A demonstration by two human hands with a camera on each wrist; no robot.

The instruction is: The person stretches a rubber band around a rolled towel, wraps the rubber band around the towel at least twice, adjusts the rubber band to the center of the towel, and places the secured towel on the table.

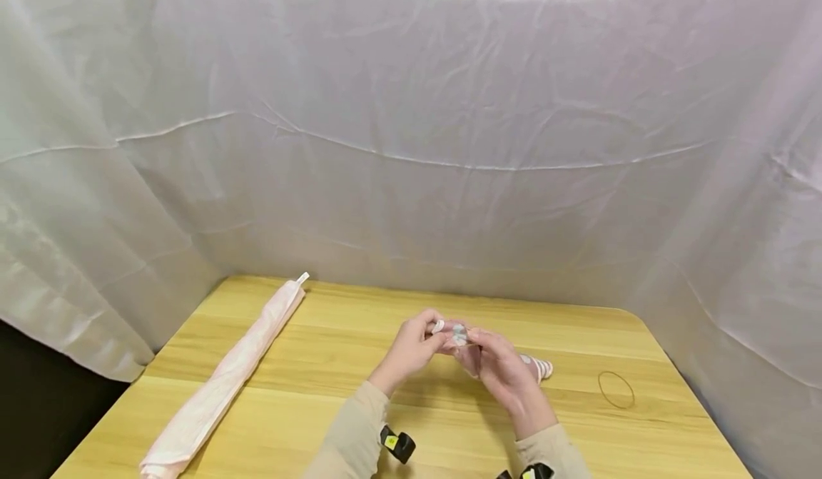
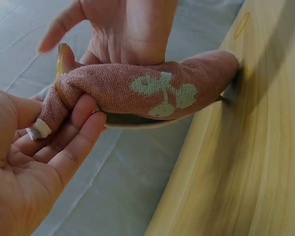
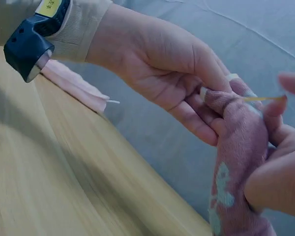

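My left hand (image 1: 411, 347) pinches one end of a rolled pink terry cloth (image 2: 123, 88) with pale green motifs and a white edge. A yellow rubber band (image 2: 61, 73) circles the cloth near this end. My right hand (image 2: 130, 32) is beside the cloth, a bent finger hooking the band and pulling it away in a taut loop; the thumb sticks out. The cloth's body runs past the right palm, its far end near the tabletop. Past the right hand, a pink and white striped piece (image 1: 544, 369) shows; whether it belongs to the same cloth I cannot tell.
A long pale pink fabric bundle (image 1: 231, 375) with a white tip lies along the left of the wooden table (image 1: 321, 393). Another rubber band (image 1: 616, 390) lies at the right. Light grey curtains (image 1: 449, 143) hang behind and at both sides.
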